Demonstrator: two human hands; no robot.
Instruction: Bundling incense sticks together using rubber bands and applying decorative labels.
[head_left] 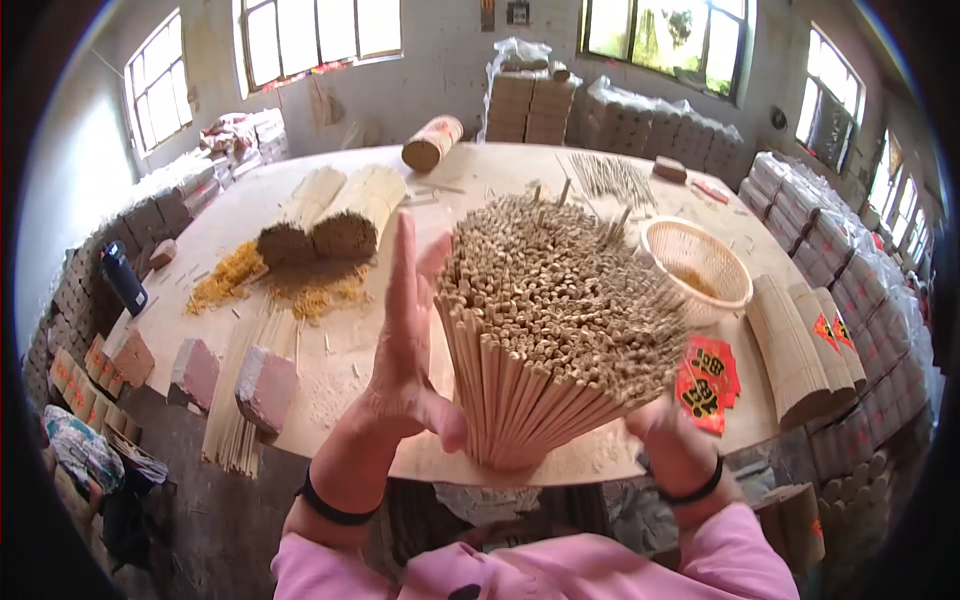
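A large bundle of thin wooden sticks (540,400) stands on the table before me, narrow at the base and fanned out at the top. A few sticks poke up above the rest. My left hand (402,370) is upright along the bundle's left side, fingers stretched and palm turned toward it; whether the palm touches cannot be told. At the lower right of the bundle is my right hand (672,440), smeared by motion, its fingers mostly hidden behind the sticks. Dark bands circle both forearms.
On the pale table (330,400) lie tied stick bundles (365,205), yellow rubber bands (225,280), bricks (268,390), a wrapped roll (432,143), a woven basket (697,262), red paper labels (706,385) and loose sticks (612,178). More bundles (790,350) sit at right. Stacked packs (840,260) line the walls.
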